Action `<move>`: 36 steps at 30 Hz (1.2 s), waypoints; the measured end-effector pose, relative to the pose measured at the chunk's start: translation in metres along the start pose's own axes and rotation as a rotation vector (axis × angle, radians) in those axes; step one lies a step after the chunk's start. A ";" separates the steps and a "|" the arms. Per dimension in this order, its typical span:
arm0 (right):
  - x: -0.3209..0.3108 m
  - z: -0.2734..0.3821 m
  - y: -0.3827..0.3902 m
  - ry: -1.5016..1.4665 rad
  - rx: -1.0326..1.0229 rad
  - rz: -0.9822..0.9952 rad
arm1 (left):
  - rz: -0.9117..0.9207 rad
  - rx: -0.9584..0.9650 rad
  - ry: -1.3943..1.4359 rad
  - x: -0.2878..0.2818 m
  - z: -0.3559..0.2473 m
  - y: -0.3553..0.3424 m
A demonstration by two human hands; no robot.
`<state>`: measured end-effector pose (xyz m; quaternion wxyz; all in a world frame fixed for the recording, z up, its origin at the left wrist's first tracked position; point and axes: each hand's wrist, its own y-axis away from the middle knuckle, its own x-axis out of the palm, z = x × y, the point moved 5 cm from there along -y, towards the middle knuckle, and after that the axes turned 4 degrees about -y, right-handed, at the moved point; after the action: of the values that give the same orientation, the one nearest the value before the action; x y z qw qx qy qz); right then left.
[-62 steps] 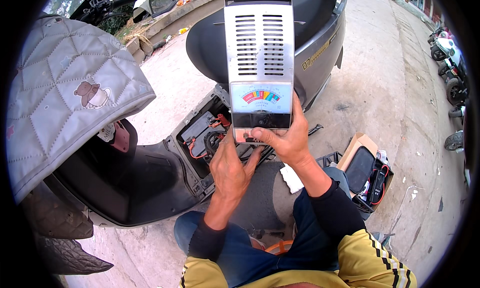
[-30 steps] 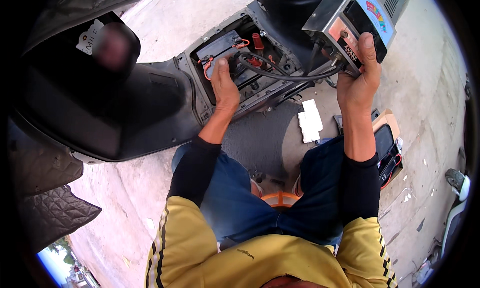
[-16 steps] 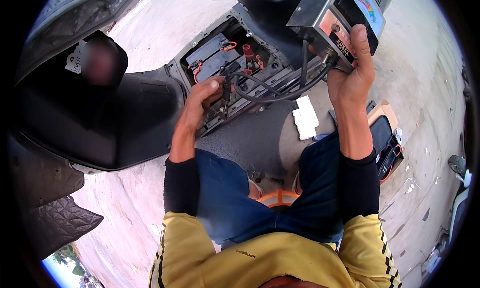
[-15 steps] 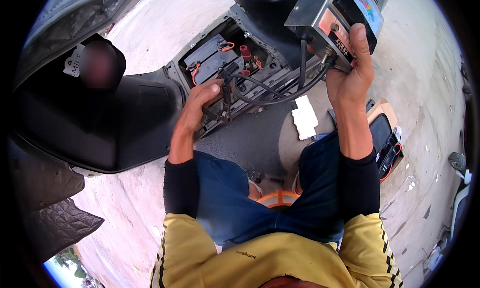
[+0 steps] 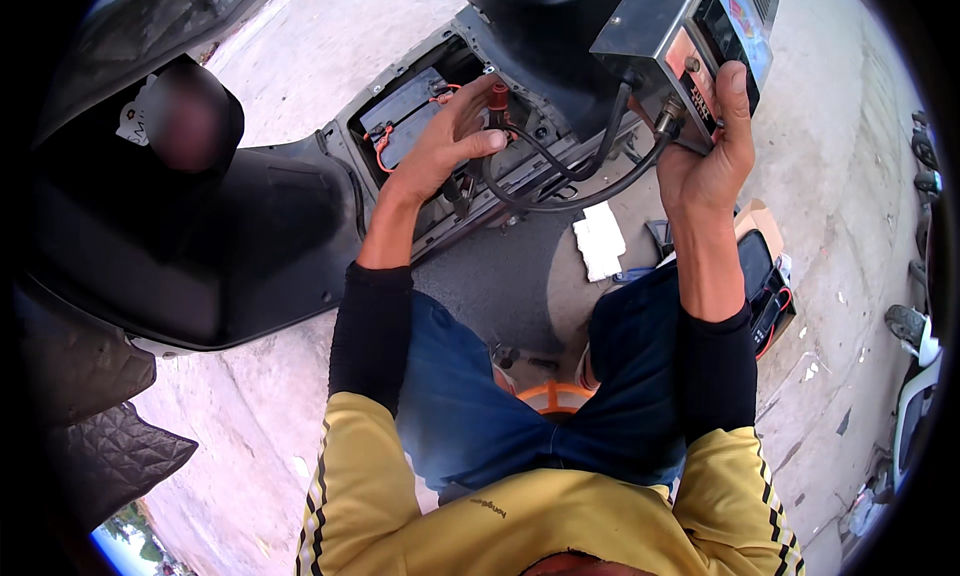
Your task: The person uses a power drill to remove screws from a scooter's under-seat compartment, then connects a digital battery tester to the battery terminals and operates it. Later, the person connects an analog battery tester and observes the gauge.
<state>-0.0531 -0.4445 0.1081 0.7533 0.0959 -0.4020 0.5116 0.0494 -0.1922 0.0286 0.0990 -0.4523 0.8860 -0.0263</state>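
Observation:
My right hand grips a metal-cased battery tester from below, its thumb up along the front panel. A coloured dial shows on that panel. Two thick black cables loop from the tester toward my left hand. That hand is over the open compartment of a scooter floor, thumb and fingers apart at a red clamp handle; whether they touch it is unclear. Beneath its palm a dark clamp is partly hidden. Grey batteries with red-orange wires lie in the compartment, partly covered by my hand.
The black scooter seat stretches to the left. White paper or cloth lies on the ground near my knee. To the right is an open box with a black case and red cable. An orange stool shows between my legs.
My left hand has moved up and right, from the dark clamp to the red clamp handle. The tester has shifted slightly right in view, still in my right hand.

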 end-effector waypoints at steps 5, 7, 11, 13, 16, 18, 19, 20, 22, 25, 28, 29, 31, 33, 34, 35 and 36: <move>-0.002 0.005 -0.002 -0.016 -0.030 -0.037 | 0.081 -0.107 0.181 -0.018 0.006 -0.010; -0.008 0.007 -0.005 -0.021 -0.028 -0.019 | 0.098 -0.101 0.191 -0.018 0.008 -0.009; -0.016 0.008 -0.008 -0.027 -0.037 -0.028 | 0.131 -0.106 -0.063 -0.011 0.003 0.003; -0.017 0.005 -0.009 -0.031 -0.043 -0.023 | 0.078 -0.126 -0.277 -0.004 -0.001 0.002; -0.018 0.005 -0.011 -0.036 -0.037 0.008 | 0.057 -0.042 -0.573 -0.002 -0.007 -0.005; -0.019 0.007 -0.009 -0.006 -0.040 -0.005 | 0.055 -0.022 -0.723 -0.001 -0.010 -0.007; -0.019 0.007 -0.009 0.006 -0.044 -0.009 | 0.031 0.037 -0.743 -0.003 -0.009 -0.010; -0.018 0.007 -0.009 0.011 -0.045 -0.008 | 0.026 0.054 -0.765 -0.005 -0.008 -0.010; -0.018 0.007 -0.009 0.022 -0.047 -0.006 | 0.016 0.088 -0.809 -0.006 -0.007 -0.011; -0.020 0.005 -0.010 0.024 -0.046 -0.011 | 0.006 0.115 -0.877 -0.004 -0.011 -0.012; -0.018 0.002 -0.010 0.028 -0.049 -0.002 | -0.050 0.212 -1.038 -0.003 -0.017 -0.012; -0.018 0.002 -0.010 0.033 -0.057 -0.009 | -0.038 0.163 -1.031 -0.003 -0.016 -0.014; -0.018 0.002 -0.012 0.038 -0.071 -0.018 | -0.016 0.063 -1.020 -0.002 -0.017 -0.016; -0.018 0.003 -0.010 0.078 -0.086 -0.024 | -0.029 0.111 -1.034 -0.002 -0.016 -0.014; -0.018 0.004 -0.010 0.099 -0.096 -0.030 | -0.032 0.138 -1.040 0.000 -0.020 -0.015; -0.019 0.003 -0.009 0.095 -0.092 -0.030 | -0.019 0.103 -1.069 0.001 -0.021 -0.014; -0.019 0.003 -0.009 0.092 -0.087 -0.030 | -0.006 0.068 -1.098 0.002 -0.025 -0.013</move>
<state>-0.0498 -0.4635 0.0990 0.7819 0.0452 -0.3874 0.4863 0.0540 -0.2026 0.0543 0.5612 -0.3984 0.7017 0.1844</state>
